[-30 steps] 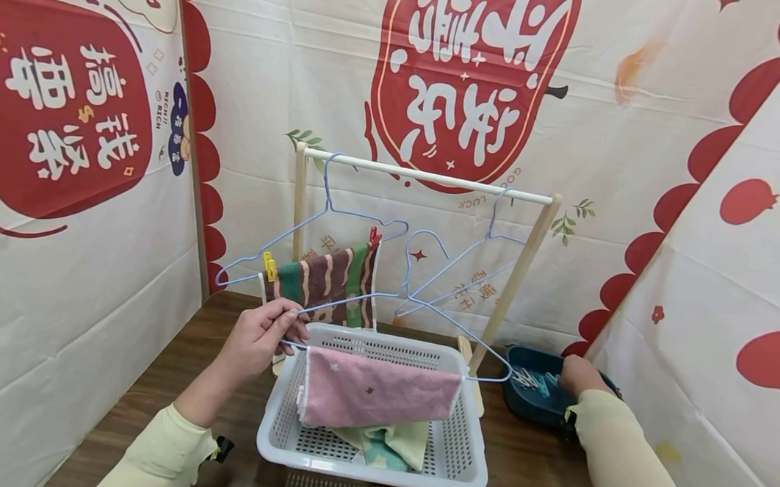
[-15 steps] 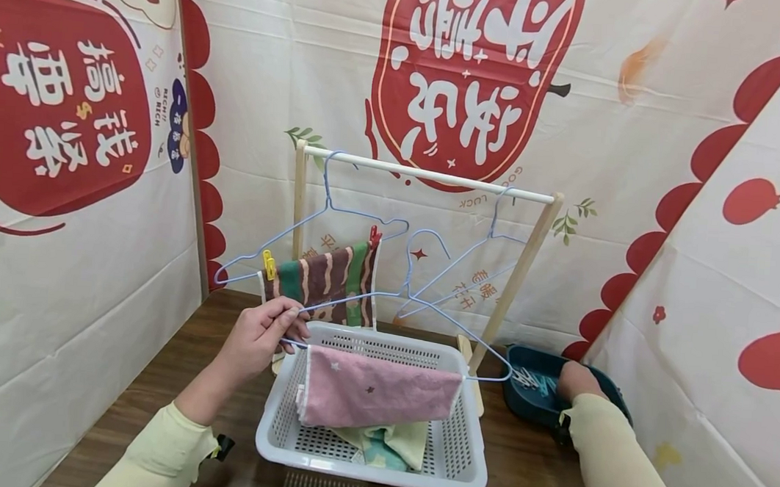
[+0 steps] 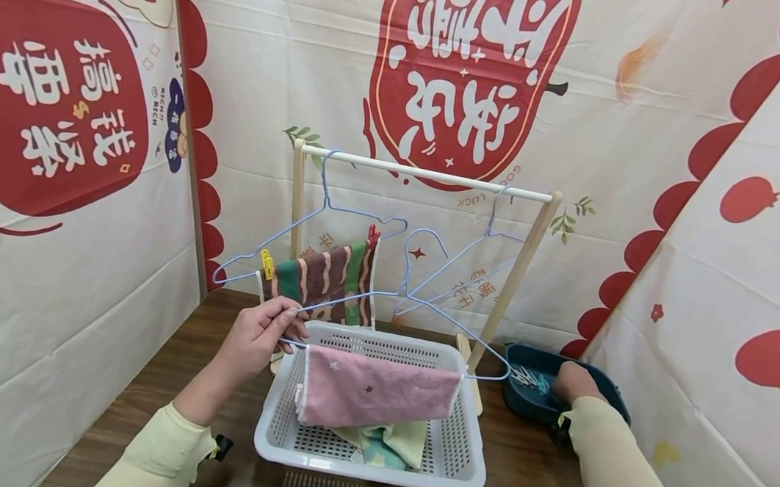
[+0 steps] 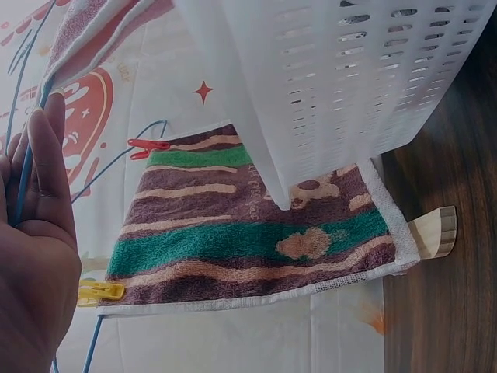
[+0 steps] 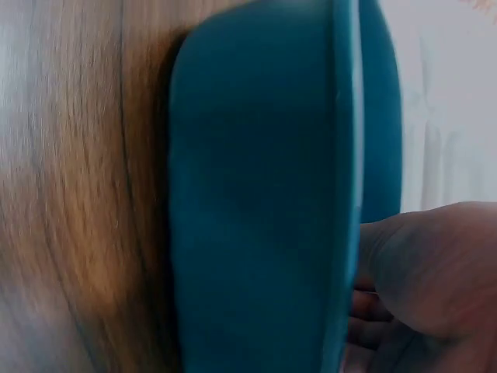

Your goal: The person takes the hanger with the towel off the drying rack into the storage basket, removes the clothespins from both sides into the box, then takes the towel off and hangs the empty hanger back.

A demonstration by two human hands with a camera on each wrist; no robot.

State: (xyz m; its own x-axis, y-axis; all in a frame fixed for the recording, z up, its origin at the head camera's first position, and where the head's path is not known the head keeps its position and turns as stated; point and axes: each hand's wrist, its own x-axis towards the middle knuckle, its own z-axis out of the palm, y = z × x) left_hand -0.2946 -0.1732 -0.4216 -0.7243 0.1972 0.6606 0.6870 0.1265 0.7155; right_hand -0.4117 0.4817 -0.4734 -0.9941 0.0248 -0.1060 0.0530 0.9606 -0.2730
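Note:
My left hand (image 3: 262,330) grips the left end of a blue wire clothes hanger (image 3: 448,320). Over the hanger's lower bar hangs a pink towel (image 3: 382,390) with small stars, held above a white perforated basket (image 3: 367,478). A yellow-green cloth (image 3: 413,440) lies inside that basket. To the right, my right hand (image 3: 575,382) reaches into a dark teal bin (image 5: 256,186). Small pale and blue clothespins (image 3: 531,380) lie beside it there. The bin's wall hides its fingertips, so I cannot tell whether they hold anything.
Behind the basket stands a rack with a white rail (image 3: 427,172) and wooden posts. On it hang a hanger with a striped brown towel (image 4: 256,225), clipped by yellow (image 4: 101,291) and red (image 4: 147,146) clothespins, and another blue hanger (image 3: 490,234). Printed cloth walls surround the wooden table (image 3: 158,378).
My right hand has shifted slightly left within the teal bin, which has moved a little. My left hand keeps its hold on the hanger, with the pink towel in place.

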